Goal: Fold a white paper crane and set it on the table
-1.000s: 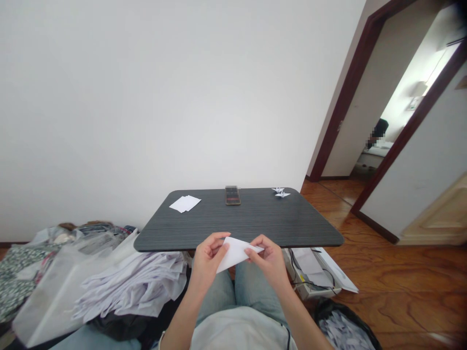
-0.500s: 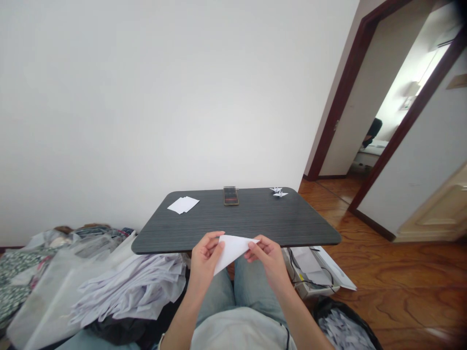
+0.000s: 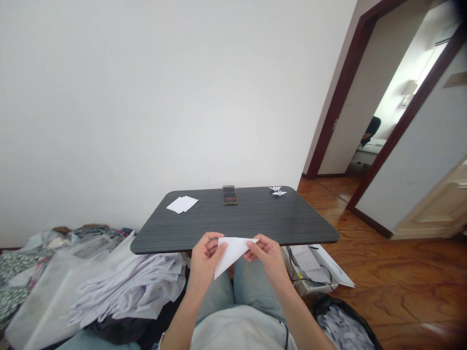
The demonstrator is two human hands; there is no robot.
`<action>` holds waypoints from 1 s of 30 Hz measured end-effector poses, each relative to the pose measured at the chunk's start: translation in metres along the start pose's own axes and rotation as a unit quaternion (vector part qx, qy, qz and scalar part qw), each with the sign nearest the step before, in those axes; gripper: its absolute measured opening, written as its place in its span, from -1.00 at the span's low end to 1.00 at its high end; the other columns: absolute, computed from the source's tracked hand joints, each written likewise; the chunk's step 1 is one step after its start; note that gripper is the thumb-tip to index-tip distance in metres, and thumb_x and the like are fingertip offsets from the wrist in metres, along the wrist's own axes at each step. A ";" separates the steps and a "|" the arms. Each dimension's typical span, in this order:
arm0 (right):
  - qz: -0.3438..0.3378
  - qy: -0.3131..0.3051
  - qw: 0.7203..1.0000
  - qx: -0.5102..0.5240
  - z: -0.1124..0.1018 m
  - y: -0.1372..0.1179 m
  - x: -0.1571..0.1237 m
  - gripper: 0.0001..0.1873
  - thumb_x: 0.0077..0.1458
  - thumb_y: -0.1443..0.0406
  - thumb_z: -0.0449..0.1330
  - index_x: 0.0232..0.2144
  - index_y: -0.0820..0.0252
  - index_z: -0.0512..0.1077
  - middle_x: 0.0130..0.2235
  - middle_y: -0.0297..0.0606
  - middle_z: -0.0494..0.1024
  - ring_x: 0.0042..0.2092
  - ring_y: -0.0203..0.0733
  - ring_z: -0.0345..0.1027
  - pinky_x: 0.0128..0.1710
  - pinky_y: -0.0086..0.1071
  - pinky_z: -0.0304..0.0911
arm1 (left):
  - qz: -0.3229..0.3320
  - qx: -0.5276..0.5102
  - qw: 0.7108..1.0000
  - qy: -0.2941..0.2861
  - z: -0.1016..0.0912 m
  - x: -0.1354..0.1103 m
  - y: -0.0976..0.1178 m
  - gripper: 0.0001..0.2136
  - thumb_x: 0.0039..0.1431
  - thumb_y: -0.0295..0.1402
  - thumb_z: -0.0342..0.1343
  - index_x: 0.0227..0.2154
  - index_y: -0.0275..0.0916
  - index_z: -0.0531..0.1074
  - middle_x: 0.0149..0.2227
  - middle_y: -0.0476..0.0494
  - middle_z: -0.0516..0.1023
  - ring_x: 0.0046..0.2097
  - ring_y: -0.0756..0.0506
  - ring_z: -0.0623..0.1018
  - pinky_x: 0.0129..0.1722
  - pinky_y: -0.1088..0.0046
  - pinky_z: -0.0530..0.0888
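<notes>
Between my hands is a sheet of white paper (image 3: 233, 252) folded into a triangle, held just at the near edge of the dark table. My left hand (image 3: 207, 253) pinches its left side, thumb on the front face and fingers behind. At the right corner, my right hand (image 3: 265, 251) grips it between thumb and fingers. One point of the triangle hangs down over my lap. On the table's far right sit two small white folded paper cranes (image 3: 279, 192). Several white paper sheets (image 3: 182, 204) lie overlapped at the far left.
A phone (image 3: 230, 195) rests at the back of the dark table (image 3: 233, 221). Folded white cloth (image 3: 134, 287) is piled at left. A box with cables (image 3: 310, 272) stands under the table's right side, beside a black bag of paper scraps (image 3: 343, 325).
The paper's lower point sits slightly lower than before, and the left thumb has shifted a little over its face. Both hands keep their hold.
</notes>
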State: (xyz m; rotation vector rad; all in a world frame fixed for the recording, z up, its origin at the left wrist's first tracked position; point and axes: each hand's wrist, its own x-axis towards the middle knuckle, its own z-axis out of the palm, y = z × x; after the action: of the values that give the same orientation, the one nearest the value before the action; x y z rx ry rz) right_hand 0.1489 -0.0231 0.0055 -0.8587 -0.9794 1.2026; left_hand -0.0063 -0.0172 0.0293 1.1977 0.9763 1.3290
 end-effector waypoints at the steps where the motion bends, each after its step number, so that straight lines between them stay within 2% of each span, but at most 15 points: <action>1: 0.000 -0.001 1.000 0.001 0.000 0.000 0.000 -0.69 -0.19 0.13 0.33 -0.61 0.25 0.38 -0.67 -0.34 0.51 -0.63 -0.37 0.35 -0.62 -0.57 0.27 | 0.000 0.002 1.000 0.001 0.000 0.000 0.000 -0.71 -0.15 -0.31 0.24 -0.35 -0.28 0.32 -0.52 -0.04 0.56 -0.55 0.03 0.45 -0.58 0.62 0.29; 13: -0.003 0.010 1.000 -0.007 -0.005 -0.005 -0.002 -0.66 -0.17 0.09 0.30 -0.66 0.24 0.37 -0.67 -0.33 0.51 -0.63 -0.36 0.37 -0.62 -0.57 0.28 | -0.007 0.007 1.000 -0.003 0.001 -0.002 0.000 -0.69 -0.15 -0.27 0.24 -0.36 -0.28 0.31 -0.58 -0.01 0.53 -0.62 0.07 0.39 -0.64 0.64 0.24; 20: 0.000 0.009 1.000 -0.007 -0.005 -0.006 -0.002 -0.66 -0.19 0.11 0.32 -0.65 0.24 0.36 -0.67 -0.33 0.51 -0.63 -0.36 0.37 -0.63 -0.57 0.28 | -0.020 -0.004 1.000 -0.018 0.001 -0.003 -0.001 -0.69 -0.15 -0.26 0.24 -0.36 -0.29 0.32 -0.56 -0.03 0.53 -0.62 0.07 0.38 -0.64 0.64 0.23; 30: 0.001 0.017 1.000 -0.007 -0.005 -0.005 -0.003 -0.67 -0.21 0.12 0.34 -0.64 0.24 0.37 -0.69 -0.36 0.49 -0.64 -0.36 0.36 -0.64 -0.58 0.28 | -0.029 0.005 1.000 -0.009 0.002 -0.004 0.001 -0.69 -0.17 -0.27 0.25 -0.37 -0.31 0.35 -0.52 -0.09 0.55 -0.60 0.06 0.39 -0.63 0.62 0.24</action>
State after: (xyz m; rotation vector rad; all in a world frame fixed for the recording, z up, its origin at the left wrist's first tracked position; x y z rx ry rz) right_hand 0.1546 -0.0266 0.0083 -0.8893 -0.9614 1.1799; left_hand -0.0044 -0.0216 0.0303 1.1792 0.9990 1.2666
